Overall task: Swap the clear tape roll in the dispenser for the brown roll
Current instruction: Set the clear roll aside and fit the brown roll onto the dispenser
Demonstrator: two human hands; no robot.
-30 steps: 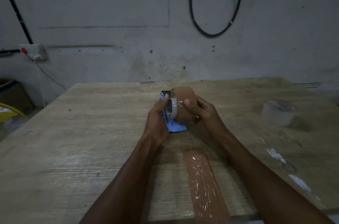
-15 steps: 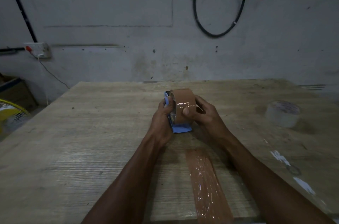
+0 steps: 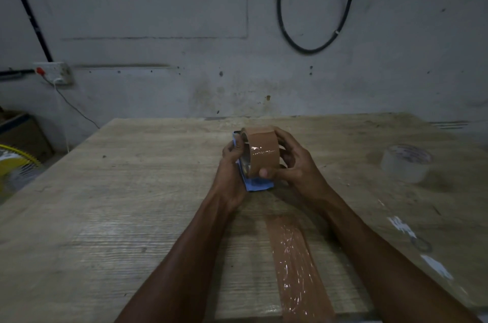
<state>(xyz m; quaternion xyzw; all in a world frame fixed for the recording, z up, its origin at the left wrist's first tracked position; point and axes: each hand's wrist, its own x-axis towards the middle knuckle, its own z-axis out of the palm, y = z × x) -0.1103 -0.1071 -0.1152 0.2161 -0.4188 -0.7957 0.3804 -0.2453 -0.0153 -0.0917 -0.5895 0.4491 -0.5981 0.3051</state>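
A strip of brown tape lies on the near worktop; beyond, left hand grips the blue dispenser, right hand fingers closed around the brown roll; the clear roll rests far right.

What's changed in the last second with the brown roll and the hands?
The brown roll has turned a little against the blue dispenser, and the right hand has spread wider over it. The left hand keeps its hold on the dispenser. The clear roll stays on the table.
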